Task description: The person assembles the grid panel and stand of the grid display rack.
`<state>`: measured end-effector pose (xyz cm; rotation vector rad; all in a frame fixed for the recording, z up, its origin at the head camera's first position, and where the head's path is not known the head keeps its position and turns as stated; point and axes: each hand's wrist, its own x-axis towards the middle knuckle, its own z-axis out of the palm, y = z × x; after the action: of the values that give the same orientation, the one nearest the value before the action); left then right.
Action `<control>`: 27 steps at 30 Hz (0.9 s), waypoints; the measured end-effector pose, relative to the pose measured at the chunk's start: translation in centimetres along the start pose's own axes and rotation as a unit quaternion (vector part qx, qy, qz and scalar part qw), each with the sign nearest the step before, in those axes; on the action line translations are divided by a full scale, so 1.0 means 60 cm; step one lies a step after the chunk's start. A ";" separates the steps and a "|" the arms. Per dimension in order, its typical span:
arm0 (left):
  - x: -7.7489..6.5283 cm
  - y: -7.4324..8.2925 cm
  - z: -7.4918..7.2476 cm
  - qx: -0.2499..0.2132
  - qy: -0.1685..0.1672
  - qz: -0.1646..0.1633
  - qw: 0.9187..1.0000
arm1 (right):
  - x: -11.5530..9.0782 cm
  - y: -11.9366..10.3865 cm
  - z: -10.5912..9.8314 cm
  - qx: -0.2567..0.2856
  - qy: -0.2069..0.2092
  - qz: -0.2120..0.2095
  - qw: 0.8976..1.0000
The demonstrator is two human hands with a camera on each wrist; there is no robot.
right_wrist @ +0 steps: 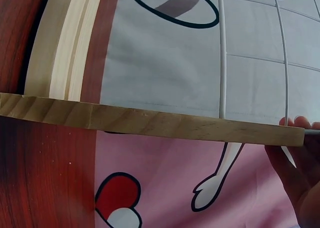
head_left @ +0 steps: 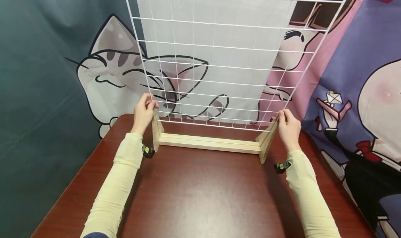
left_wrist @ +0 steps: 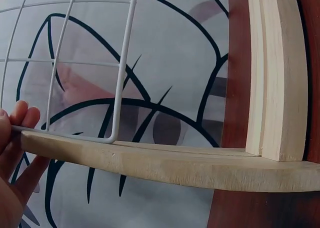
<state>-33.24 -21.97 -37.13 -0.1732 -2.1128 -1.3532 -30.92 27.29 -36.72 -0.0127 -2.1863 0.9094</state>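
Observation:
A white wire grid panel [head_left: 216, 50] stands upright between the two side pieces of a pale wooden base [head_left: 208, 143]. At its left edge my left hand [head_left: 144, 111] pinches the side wire just above the top of the left wooden upright [left_wrist: 165, 163]. My right hand [head_left: 288, 126] grips the opposite side wire at the top end of the right wooden upright [right_wrist: 165, 125]. In both wrist views the grid's lower corner lies along the inner side of the upright, above the grooved crossbar [left_wrist: 272, 73].
The base rests on a reddish-brown table [head_left: 200, 189]. Behind it hangs a cloth backdrop with a cartoon cat [head_left: 119, 74], and another printed cloth [head_left: 354, 109] is on the right. The grid's top runs out of the head view.

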 end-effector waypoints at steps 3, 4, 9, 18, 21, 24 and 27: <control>0.002 0.000 -0.001 -0.002 -0.007 0.003 1.000 | 0.000 0.001 0.001 -0.005 0.008 -0.003 1.000; 0.003 0.000 -0.002 -0.001 -0.010 0.002 1.000 | 0.000 0.001 0.001 -0.006 0.010 -0.004 1.000; 0.003 0.000 -0.006 0.007 -0.003 0.007 1.000 | 0.002 -0.002 0.002 -0.004 0.003 0.000 1.000; 0.003 0.009 -0.009 0.063 0.036 0.033 0.997 | -0.002 -0.004 0.005 -0.018 -0.001 0.025 1.000; 0.002 0.011 -0.010 0.084 0.040 0.028 0.995 | -0.004 -0.005 0.006 -0.009 -0.004 0.038 0.999; -0.001 0.010 -0.011 0.089 0.039 0.023 0.995 | -0.006 -0.006 0.005 -0.012 -0.001 0.033 0.999; -0.003 0.008 -0.012 0.088 0.041 0.024 0.995 | -0.007 -0.006 0.005 -0.026 0.002 0.012 1.000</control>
<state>-32.57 -22.33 -36.64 -0.0945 -2.1320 -1.1211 -30.70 26.72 -36.90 -0.0653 -2.2093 0.8646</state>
